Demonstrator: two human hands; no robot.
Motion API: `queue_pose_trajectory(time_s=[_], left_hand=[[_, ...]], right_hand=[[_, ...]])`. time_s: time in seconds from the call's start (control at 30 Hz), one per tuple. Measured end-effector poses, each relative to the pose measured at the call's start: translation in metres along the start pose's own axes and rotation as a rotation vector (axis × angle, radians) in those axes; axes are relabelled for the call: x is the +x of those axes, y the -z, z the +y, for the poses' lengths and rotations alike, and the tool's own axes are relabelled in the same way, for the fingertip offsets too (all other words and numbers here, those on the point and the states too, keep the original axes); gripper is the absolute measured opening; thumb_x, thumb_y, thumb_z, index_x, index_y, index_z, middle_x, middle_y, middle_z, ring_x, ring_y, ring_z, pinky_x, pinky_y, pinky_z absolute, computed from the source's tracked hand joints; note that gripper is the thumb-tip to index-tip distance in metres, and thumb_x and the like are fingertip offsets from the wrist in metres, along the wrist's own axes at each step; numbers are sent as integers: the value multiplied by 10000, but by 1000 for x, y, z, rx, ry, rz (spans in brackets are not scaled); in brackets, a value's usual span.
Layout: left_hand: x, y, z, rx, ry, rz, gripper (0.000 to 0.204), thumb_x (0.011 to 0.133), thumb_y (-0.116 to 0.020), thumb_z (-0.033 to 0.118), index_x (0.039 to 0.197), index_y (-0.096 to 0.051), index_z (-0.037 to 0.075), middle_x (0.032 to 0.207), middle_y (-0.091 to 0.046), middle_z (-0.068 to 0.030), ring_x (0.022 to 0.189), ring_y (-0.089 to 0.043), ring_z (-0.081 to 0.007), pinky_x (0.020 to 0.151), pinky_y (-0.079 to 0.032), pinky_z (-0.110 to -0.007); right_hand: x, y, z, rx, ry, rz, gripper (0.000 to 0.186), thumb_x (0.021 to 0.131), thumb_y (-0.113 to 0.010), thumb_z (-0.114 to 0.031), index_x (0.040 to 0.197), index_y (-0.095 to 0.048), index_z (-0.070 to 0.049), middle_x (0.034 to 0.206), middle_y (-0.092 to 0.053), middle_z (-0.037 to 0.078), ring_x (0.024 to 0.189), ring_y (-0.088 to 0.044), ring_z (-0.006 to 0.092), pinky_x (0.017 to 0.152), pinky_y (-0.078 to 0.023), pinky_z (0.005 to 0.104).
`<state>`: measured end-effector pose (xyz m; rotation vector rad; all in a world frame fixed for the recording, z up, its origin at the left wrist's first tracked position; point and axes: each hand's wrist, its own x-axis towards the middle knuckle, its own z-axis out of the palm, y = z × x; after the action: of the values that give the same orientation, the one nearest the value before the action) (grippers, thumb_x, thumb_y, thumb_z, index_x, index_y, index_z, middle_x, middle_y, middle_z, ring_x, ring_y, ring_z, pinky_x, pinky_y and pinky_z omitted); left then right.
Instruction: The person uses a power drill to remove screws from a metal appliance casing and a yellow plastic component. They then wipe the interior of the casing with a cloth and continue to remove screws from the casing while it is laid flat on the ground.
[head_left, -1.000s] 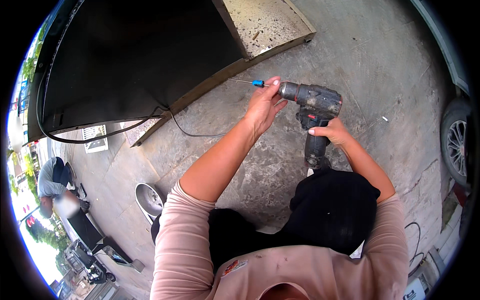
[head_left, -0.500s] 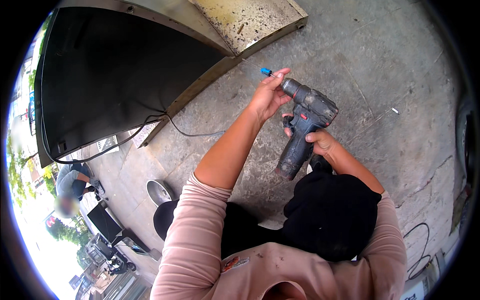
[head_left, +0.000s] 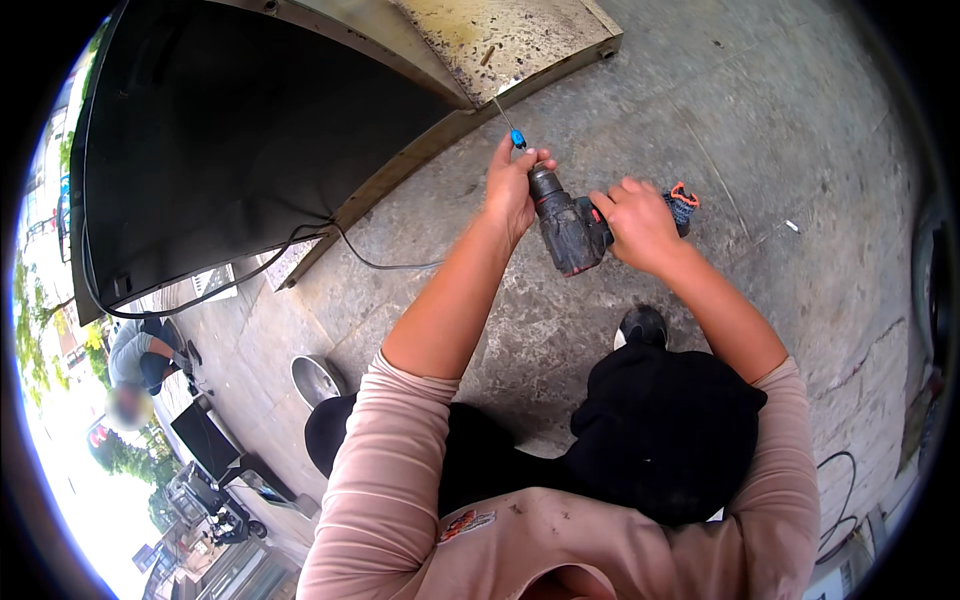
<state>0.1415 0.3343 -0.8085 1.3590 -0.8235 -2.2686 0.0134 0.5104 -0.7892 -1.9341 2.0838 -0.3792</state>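
Observation:
A worn black cordless drill (head_left: 568, 238) is in front of me, its chuck pointing up and left toward the metal casing. My right hand (head_left: 640, 225) is wrapped around its handle, which lies off to the right. My left hand (head_left: 512, 190) is closed at the chuck end, its fingers around the base of a thin bit with a blue collar (head_left: 517, 138). The bit's tip comes near the casing's lower edge. A grey knitted piece with an orange edge (head_left: 683, 203) shows beside the handle's far end; whether it is attached or held, I cannot tell.
A large black-panelled metal casing (head_left: 250, 150) with a speckled tray-like part (head_left: 500, 40) fills the upper left. A cable (head_left: 390, 267) trails from it. A round metal bowl (head_left: 318, 380) sits on the concrete floor. Another person (head_left: 145, 360) crouches at far left.
The drill has turned, its handle swinging from lower left to the right, and has shifted left. My right hand moved up around the handle. The bit now points more steeply upward.

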Motion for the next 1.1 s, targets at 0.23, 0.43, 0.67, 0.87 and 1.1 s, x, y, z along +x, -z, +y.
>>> queue_pose_trajectory(time_s=[0.23, 0.43, 0.67, 0.87, 1.1], left_hand=[[14, 18, -19, -22, -19, 55, 584, 1033, -472, 68, 1552, -220, 159, 984, -641, -116, 853, -657, -222, 707, -570, -372], [22, 23, -25, -58, -27, 54, 586, 1031, -473, 61, 1552, -223, 160, 984, -640, -119, 853, -656, -225, 716, -569, -378], [28, 24, -30, -56, -33, 65, 594, 1031, -472, 56, 1557, -222, 175, 961, -631, -107, 845, -650, -221, 732, -566, -375], [28, 27, -34, -76, -81, 60, 586, 1029, -462, 36, 1553, -236, 168, 943, -631, -103, 825, -652, -215, 735, -564, -360], [-19, 43, -50, 260, 54, 38, 815, 986, -584, 440, 1585, -140, 110, 1404, -518, -129, 1373, -415, -304, 1041, -391, -582]], right_hand=[[3, -19, -2, -14, -6, 10, 520, 562, -776, -37, 1065, -653, -85, 899, -642, 84, 954, -595, 286, 803, -467, 408], [5, -26, 1, -20, -3, 17, 489, 580, -759, -35, 1055, -655, -91, 892, -641, 81, 953, -594, 284, 802, -465, 403], [8, -31, 5, -36, -1, 27, 477, 590, -754, -35, 1054, -656, -92, 895, -638, 76, 950, -590, 279, 783, -457, 405], [7, -37, 3, -68, -4, 63, 484, 588, -759, -44, 1055, -644, -97, 897, -628, 67, 950, -585, 271, 775, -446, 397], [12, -40, 9, -191, -51, -7, 429, 585, -756, -48, 983, -612, -116, 899, -629, 56, 964, -586, 253, 808, -422, 392]])
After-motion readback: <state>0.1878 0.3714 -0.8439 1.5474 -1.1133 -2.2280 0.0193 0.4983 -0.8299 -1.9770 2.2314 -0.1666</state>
